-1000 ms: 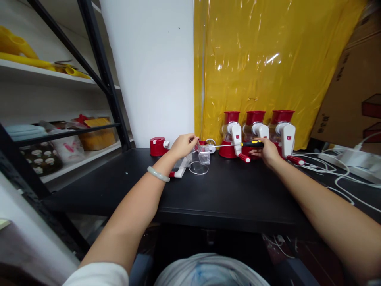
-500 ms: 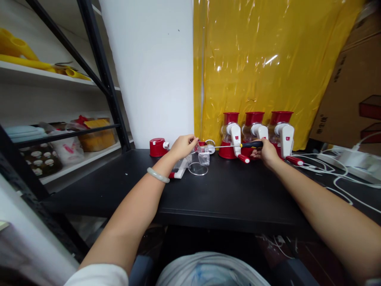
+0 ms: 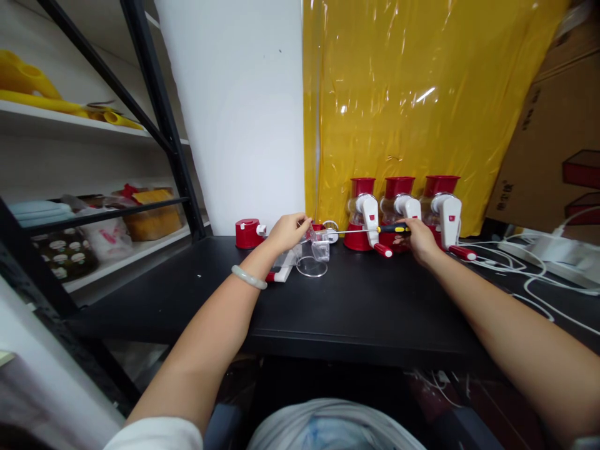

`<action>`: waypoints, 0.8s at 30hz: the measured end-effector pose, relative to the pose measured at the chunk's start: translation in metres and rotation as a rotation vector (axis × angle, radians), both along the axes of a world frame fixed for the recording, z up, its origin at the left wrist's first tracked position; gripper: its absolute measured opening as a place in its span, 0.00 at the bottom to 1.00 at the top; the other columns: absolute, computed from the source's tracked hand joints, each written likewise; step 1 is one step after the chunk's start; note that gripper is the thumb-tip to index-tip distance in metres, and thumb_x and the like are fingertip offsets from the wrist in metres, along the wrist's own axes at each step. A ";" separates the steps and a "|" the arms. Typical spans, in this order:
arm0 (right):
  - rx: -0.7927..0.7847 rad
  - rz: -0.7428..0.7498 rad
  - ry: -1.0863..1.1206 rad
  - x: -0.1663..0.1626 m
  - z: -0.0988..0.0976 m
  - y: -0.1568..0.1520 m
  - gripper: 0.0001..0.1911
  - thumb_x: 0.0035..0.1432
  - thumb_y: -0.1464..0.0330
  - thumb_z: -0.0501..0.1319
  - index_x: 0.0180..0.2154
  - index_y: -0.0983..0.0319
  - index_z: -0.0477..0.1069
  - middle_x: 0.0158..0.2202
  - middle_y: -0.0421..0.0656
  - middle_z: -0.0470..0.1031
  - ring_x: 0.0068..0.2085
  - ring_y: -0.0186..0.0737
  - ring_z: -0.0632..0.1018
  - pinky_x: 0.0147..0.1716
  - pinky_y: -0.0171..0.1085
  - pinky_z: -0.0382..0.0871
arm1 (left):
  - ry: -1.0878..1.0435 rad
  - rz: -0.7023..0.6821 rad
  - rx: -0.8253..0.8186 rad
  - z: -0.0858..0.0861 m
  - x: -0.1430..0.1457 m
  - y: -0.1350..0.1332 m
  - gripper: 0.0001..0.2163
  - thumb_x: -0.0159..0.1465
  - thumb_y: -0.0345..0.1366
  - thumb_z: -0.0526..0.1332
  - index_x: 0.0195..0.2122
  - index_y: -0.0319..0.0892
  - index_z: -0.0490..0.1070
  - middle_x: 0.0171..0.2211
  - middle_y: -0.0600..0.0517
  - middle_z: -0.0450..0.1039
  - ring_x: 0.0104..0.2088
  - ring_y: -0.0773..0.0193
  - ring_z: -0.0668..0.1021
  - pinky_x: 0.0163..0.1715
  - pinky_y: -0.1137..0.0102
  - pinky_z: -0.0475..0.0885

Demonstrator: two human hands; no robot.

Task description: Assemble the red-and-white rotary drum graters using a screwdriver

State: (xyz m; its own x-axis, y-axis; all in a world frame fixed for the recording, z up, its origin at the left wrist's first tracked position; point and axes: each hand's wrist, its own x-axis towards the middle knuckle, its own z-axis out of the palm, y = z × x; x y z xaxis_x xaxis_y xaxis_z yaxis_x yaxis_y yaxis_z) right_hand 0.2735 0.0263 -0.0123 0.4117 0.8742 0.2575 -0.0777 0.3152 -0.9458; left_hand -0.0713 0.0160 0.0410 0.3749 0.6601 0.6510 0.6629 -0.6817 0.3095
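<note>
My right hand [image 3: 419, 239] is closed round the black and yellow handle of a screwdriver [image 3: 392, 229]. Its long shaft points left and its tip meets a clear plastic part [image 3: 320, 247]. The fingers of my left hand [image 3: 291, 231] are pinched at the upper left of that clear part, steadying it; the exact contact is partly hidden. Beneath it, a clear ring-shaped rim [image 3: 312, 267] rests on the black table. A white crank with a red grip [image 3: 282, 274] lies below my left wrist. Left of my hand stands a red base [image 3: 248, 234] with a white knob.
Three assembled red-and-white rotary graters [image 3: 364, 215] stand at the back, their crank handles jutting forward. White cables [image 3: 515, 262] and a power strip [image 3: 569, 259] lie on the right. A black-framed shelf [image 3: 173, 150] rises on the left; a cardboard box [image 3: 544, 144] leans at right.
The screwdriver handle has turned slightly in my right hand, showing more yellow. My left hand and the clear part have stayed in place.
</note>
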 end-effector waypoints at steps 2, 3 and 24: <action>-0.029 -0.004 -0.025 0.001 -0.002 0.002 0.06 0.62 0.69 0.54 0.37 0.61 0.69 0.19 0.39 0.71 0.17 0.34 0.73 0.15 0.31 0.66 | 0.002 0.006 -0.002 0.000 0.000 0.000 0.15 0.67 0.42 0.52 0.30 0.41 0.73 0.28 0.51 0.76 0.30 0.63 0.75 0.34 0.68 0.66; -0.049 -0.001 -0.033 0.001 -0.004 0.003 0.06 0.62 0.68 0.54 0.37 0.61 0.69 0.19 0.39 0.70 0.17 0.35 0.73 0.15 0.31 0.66 | 0.003 0.009 -0.003 0.000 0.000 0.000 0.15 0.67 0.41 0.52 0.30 0.41 0.73 0.29 0.51 0.76 0.30 0.63 0.75 0.34 0.68 0.67; 0.015 0.033 0.092 -0.001 0.004 -0.005 0.09 0.56 0.72 0.50 0.32 0.62 0.69 0.23 0.39 0.73 0.15 0.32 0.72 0.18 0.33 0.70 | -0.002 0.006 0.011 -0.001 -0.001 0.001 0.15 0.67 0.42 0.52 0.30 0.41 0.73 0.28 0.51 0.76 0.29 0.62 0.74 0.32 0.69 0.66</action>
